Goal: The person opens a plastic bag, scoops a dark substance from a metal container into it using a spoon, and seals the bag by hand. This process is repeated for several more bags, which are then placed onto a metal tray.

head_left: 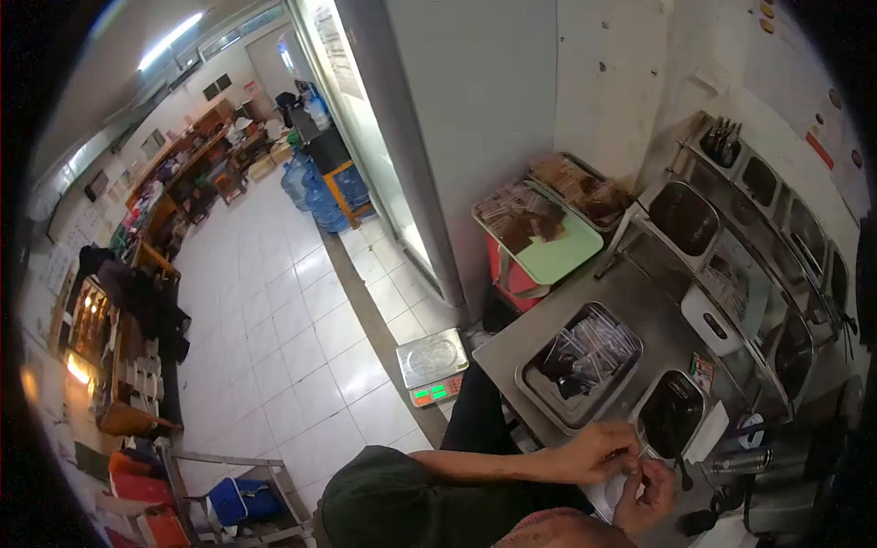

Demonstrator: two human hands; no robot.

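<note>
At the near edge of a steel worktable, my left hand (601, 452) is closed, with its fingertips pinched together. My right hand (647, 493) meets it from below, fingers also pinched. A small pale thing seems to sit between the fingertips, too small to name. Just beyond my hands stands a steel pan (645, 429) with dark contents and a dark-handled utensil leaning in it. To its left is a steel tray (548, 416) piled with clear, stick-like plastic packets (598, 345) and some dark ones.
A green tray (571, 245) of brown packets rests beside the table. Steel pans (685, 217) fill a raised rack, above a white basket (708, 315). A digital scale (432, 358) stands left of the table. Further left are tiled floor, water bottles (320, 201) and a person in dark clothes (142, 297).
</note>
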